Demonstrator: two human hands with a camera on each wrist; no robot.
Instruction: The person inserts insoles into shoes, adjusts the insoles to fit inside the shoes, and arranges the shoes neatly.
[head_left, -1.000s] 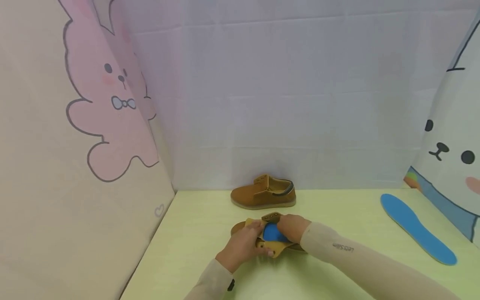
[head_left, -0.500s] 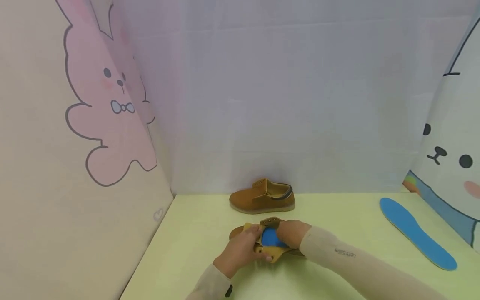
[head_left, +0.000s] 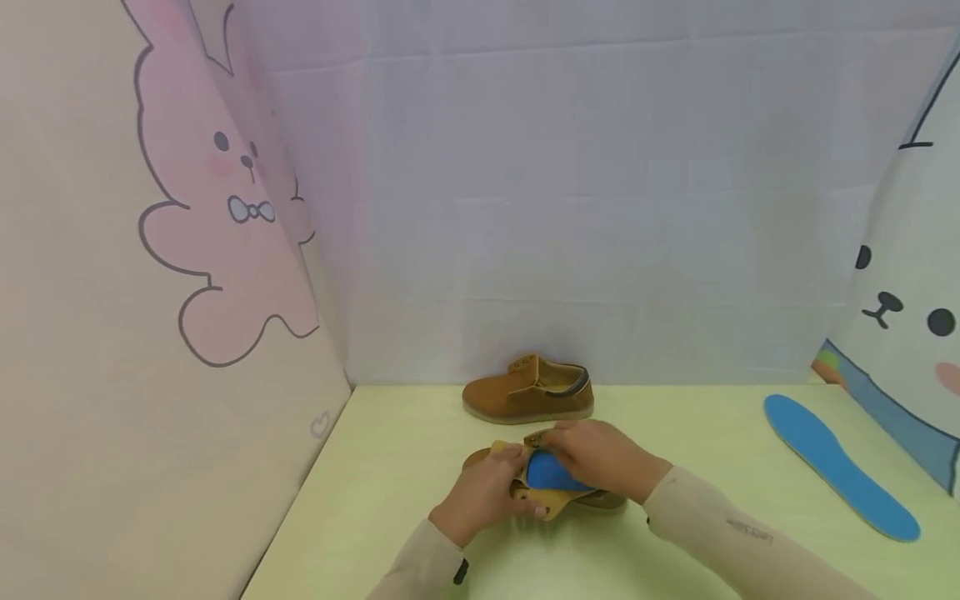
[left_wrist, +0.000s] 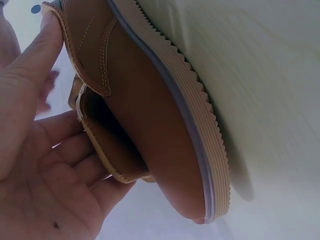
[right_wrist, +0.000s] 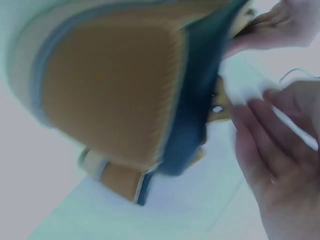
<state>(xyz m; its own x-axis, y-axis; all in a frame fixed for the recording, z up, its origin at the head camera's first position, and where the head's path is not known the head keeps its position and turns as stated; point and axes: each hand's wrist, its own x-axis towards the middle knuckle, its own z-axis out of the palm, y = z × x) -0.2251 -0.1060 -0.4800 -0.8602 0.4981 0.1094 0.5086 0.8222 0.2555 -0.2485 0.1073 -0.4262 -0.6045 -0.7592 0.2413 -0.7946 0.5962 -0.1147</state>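
A brown lace-up shoe without laces [left_wrist: 155, 135] lies in front of me, toe to the left. My left hand [head_left: 483, 496] grips it at the opening; in the left wrist view the thumb lies on an eyelet flap and the fingers sit behind the tongue [left_wrist: 112, 155]. A blue insole [head_left: 551, 473] shows inside the spread opening. My right hand [head_left: 603, 458] is over the heel end, fingertips close to the far eyelet flap. In the right wrist view its fingers [right_wrist: 255, 135] are loosely bent, with nothing between them, beside the shoe's dark heel collar [right_wrist: 192, 100].
A matching brown shoe [head_left: 517, 396] stands behind, near the back cloth [head_left: 600, 208]. Another blue insole [head_left: 840, 467] lies at the right on the pale yellow-green table [head_left: 360, 500]. Printed cloth [head_left: 97, 375] hangs along the left side.
My right hand has come up and back out of the shoe opening, uncovering more of the blue insole and the heel. The left hand keeps its grip in the same place.
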